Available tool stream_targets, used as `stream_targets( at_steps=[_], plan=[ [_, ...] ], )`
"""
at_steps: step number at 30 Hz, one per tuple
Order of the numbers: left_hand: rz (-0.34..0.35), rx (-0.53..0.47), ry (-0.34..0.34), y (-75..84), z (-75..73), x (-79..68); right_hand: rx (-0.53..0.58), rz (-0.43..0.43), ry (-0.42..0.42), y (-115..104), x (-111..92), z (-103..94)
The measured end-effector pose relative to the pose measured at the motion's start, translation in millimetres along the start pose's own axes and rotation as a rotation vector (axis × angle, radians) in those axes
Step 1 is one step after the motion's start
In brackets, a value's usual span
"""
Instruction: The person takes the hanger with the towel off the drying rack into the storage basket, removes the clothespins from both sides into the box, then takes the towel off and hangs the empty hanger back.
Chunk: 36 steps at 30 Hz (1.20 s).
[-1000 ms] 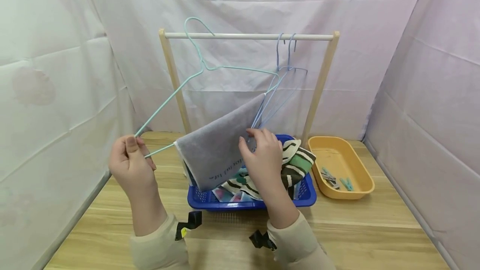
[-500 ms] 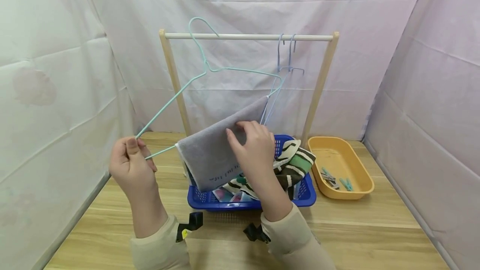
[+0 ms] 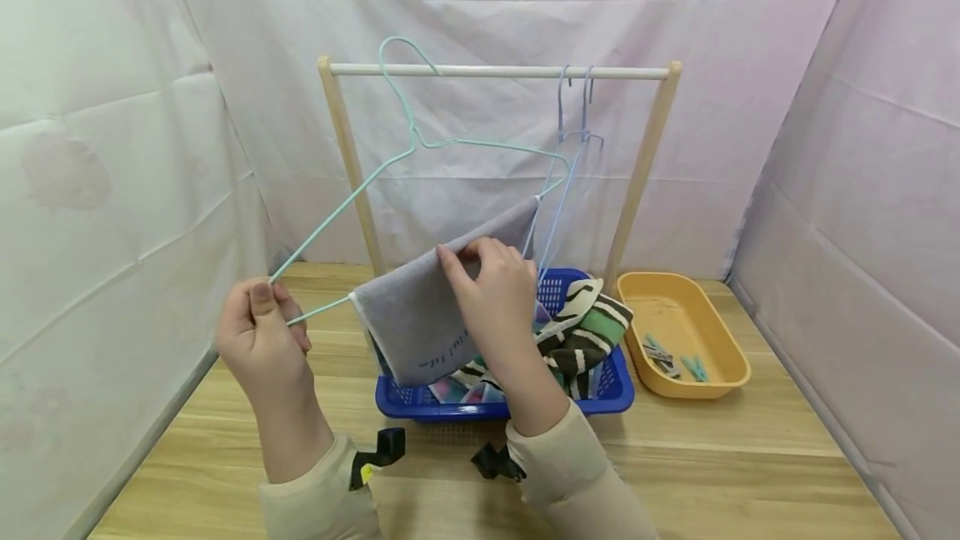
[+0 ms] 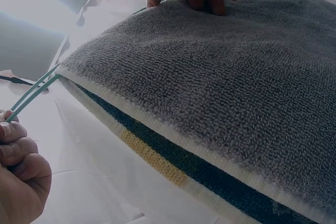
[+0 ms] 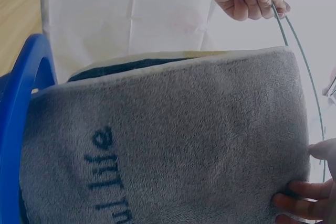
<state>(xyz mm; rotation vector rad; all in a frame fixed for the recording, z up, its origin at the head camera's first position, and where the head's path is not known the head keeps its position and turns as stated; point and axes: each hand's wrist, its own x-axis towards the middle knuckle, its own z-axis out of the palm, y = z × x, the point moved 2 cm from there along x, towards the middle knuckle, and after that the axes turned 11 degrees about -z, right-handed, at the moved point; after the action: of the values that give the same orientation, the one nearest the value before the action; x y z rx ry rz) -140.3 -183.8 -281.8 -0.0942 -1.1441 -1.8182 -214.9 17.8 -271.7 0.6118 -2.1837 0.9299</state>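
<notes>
A mint-green wire hanger (image 3: 337,211) is held up at a slant in the head view. My left hand (image 3: 262,332) grips its left end between thumb and fingers. Over its lower bar hangs a folded grey towel (image 3: 412,315) with dark lettering and a pale edge; a teal and yellow inner side shows in the left wrist view. My right hand (image 3: 498,290) touches the towel near its top fold, thumb at the folded edge and fingertips (image 5: 296,203) on the grey face.
Behind stands a rack with a white rail (image 3: 487,71) bearing lilac hangers (image 3: 585,111). Under the towel, a blue basket (image 3: 618,390) holds a striped brown-and-green cloth (image 3: 600,327) and other fabrics. To its right, a yellow tray (image 3: 727,340) contains several clothespins (image 3: 693,368).
My right hand has moved left along the towel toward the middle of its top fold. The hanger has shifted slightly right at its hook; my left hand keeps its grip.
</notes>
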Motion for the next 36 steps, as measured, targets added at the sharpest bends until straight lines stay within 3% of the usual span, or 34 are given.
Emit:
stream_targets(
  at_steps=[15, 22, 29, 33, 36],
  plan=[
    [0.013, -0.061, -0.073, 2.1, 1.6, -3.1, 0.146, 0.022, 0.022, -3, 0, 2.6],
    [0.003, -0.043, -0.013, 0.8, 0.5, -3.7, 0.144, -0.010, -0.015, -1, 2, 4.3],
    [0.021, 0.065, 0.064, -0.6, -3.2, -2.7, 0.139, -0.169, 0.021, 5, 2, 7.4],
    [-0.007, 0.117, 0.021, 1.7, -7.7, 0.5, 0.156, -0.222, 0.034, 8, 3, 8.0],
    [-0.051, 0.130, -0.080, 5.3, -13.2, 2.7, 0.164, -0.252, 0.034, 8, 3, 8.3]
  ],
)
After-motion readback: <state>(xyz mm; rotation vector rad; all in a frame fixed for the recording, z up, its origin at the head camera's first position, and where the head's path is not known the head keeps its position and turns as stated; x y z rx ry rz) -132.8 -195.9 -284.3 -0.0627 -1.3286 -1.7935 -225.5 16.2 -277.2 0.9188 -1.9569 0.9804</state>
